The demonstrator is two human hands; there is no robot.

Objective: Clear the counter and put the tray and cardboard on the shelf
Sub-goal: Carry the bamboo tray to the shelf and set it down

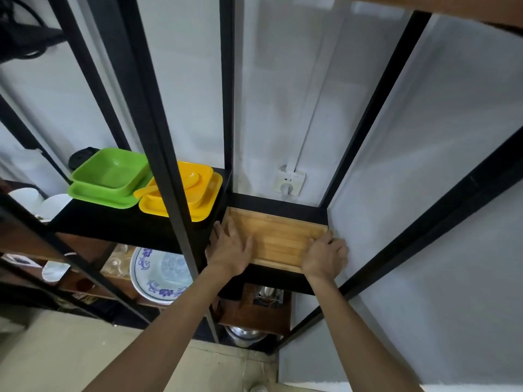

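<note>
Closest to the camera it's just two bare forearms reaching up and away from the bottom edge, over a pale tiled floor [232, 366]. Down low between the arms there's a steel pot [245, 335] on a brown wooden shelf level of a black metal rack [167, 154], and off to the left a blue-and-white patterned plate [158, 274] with some clear glassware just beside it.

Next up, the hands. The left hand [230, 251] lies flat on the near-left corner of the wooden tray [278, 239], fingers stretched out and slightly spread, with the thumb angled over the tray's inside. The right hand [325, 257] is on the near-right corner, fingers curled over the rim so it's gripping that edge, right up against the grey wall [424, 222]. The tray itself is sitting flat on the black shelf [271, 274] in the right-hand bay of the rack, its near edge a bit short of the shelf's front lip and its far edge close to the back. No cardboard in sight.

A little further back and left, on a slightly higher black shelf, there's a yellow square bowl [198, 185] on a matching plate with a yellow spoon [169, 185] in it, and beside that a green square bowl [113, 171] on a green plate. Left of those, a couple of white cups [42, 200].

Furthest back, on the wall behind the tray, a white wall socket [290, 181] with a white cable channel running up from it.
</note>
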